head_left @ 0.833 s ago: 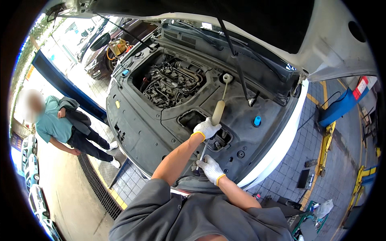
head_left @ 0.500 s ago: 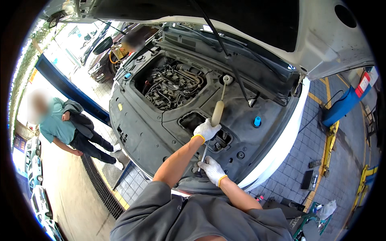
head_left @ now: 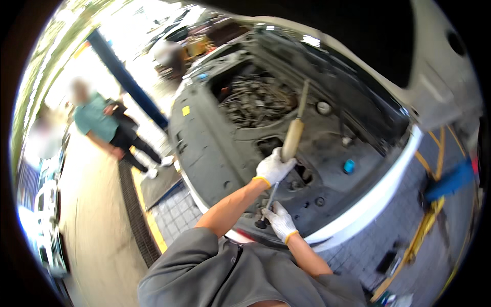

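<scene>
Clasped in the head view by the white-gloved left hand [head_left: 276, 168] is a cream-coloured cylindrical syringe [head_left: 293, 139], slanted just right of the frame's centre; its thin metallic rod [head_left: 274, 193] is grasped by the white-gloved right hand [head_left: 281, 221], lower centre, beside its black handle [head_left: 261, 224].

No words, numbers or signs can be read. Left of the frame's centre, 1 small, label-like yellow patch [head_left: 185, 110] lies on the dark cover panel [head_left: 207, 153], too blurred to show any print. At the right edge, 1 red patch [head_left: 474, 165] on the blue post [head_left: 451, 181] is equally illegible.
</scene>
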The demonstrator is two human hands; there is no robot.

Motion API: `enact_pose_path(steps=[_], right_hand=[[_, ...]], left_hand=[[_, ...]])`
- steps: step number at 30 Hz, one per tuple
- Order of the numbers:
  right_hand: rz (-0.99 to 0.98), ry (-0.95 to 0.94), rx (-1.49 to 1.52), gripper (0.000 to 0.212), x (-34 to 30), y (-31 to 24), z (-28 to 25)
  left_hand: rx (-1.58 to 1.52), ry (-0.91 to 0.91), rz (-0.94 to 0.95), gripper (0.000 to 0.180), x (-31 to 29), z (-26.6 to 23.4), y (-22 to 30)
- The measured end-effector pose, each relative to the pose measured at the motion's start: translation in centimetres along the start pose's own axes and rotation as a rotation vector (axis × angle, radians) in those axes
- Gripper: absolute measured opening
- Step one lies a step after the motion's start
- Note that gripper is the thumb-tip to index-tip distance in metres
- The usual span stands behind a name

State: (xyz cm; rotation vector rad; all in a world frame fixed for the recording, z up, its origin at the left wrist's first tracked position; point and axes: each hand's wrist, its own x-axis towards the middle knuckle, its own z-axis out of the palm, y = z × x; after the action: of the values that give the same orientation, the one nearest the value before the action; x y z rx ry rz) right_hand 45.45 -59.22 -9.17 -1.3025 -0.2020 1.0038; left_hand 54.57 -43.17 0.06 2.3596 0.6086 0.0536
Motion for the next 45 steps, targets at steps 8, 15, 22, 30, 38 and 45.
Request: enact_pose_path(steps=[8, 15, 22, 30, 38, 45], right_hand=[[-0.045, -0.281, -0.01, 0.028, -1.7, 1.0, 5.1], [-0.078, -0.603, -0.633, 0.036, -2.3, 3.3, 13.6], [-0.042, -0.874, -0.982, 0.055, 0.2, 4.1, 19.9], [-0.477, 0.22, -1.101, 0.042, 16.6, 0.7, 21.1], [-0.694, 0.589, -1.307, 0.032, 18.7, 4.0, 22.0], [-0.65, 0.645, -1.416, 0.03, 17.8, 3.9, 22.0]], left_hand=[[-0.094, 0.317, -0.115, 0.069, -10.6, -7.8, -1.5], [-0.11, 0.645, -0.251, 0.066, -20.7, -11.0, -10.9], [-0.204, 0.846, -0.457, 0.059, -32.2, -15.1, -20.0], [-0.186, 0.979, -0.514, 0.055, -41.2, -20.5, -33.4], [-0.183, 0.88, -0.609, 0.058, -43.5, -26.8, -41.5], [-0.178, 0.814, -0.592, 0.059, -36.1, -32.1, -46.2]])
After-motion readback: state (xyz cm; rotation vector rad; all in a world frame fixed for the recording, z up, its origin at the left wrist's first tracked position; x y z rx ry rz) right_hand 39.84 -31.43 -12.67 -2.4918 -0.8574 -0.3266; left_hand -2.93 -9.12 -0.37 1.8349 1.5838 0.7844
